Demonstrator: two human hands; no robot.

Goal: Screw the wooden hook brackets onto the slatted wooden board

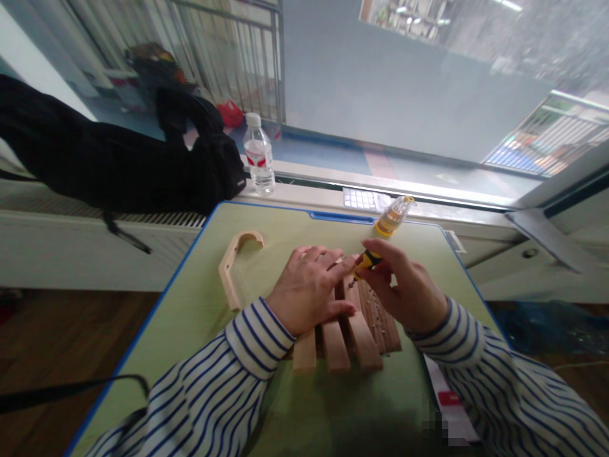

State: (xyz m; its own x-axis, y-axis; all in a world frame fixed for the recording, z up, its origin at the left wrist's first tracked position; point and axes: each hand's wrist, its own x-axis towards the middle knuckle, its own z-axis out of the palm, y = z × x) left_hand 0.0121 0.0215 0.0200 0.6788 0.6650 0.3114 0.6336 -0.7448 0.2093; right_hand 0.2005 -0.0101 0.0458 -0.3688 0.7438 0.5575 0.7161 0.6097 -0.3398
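Observation:
Several pale wooden slats (337,348) lie side by side on the green table. My left hand (309,289) rests across them, fingers stretched out and thumb apart, pressing on the wood. In my right hand (404,285) is a small yellow-and-black screwdriver (368,260), gripped between thumb and fingers. Its tip points down at the rightmost slat, near a dark spot; whether it sits in a screw I cannot tell. Under that hand lies a darker brown board (387,327) with several small screws scattered on it. A curved wooden piece (229,270) lies apart, to the left.
The blue-edged table (185,343) stands against a window sill. A small bottle with yellow contents (392,217) is at its back right. On the sill are a clear water bottle (259,155) and a black bag (209,158). Papers (451,393) lie beneath my right forearm.

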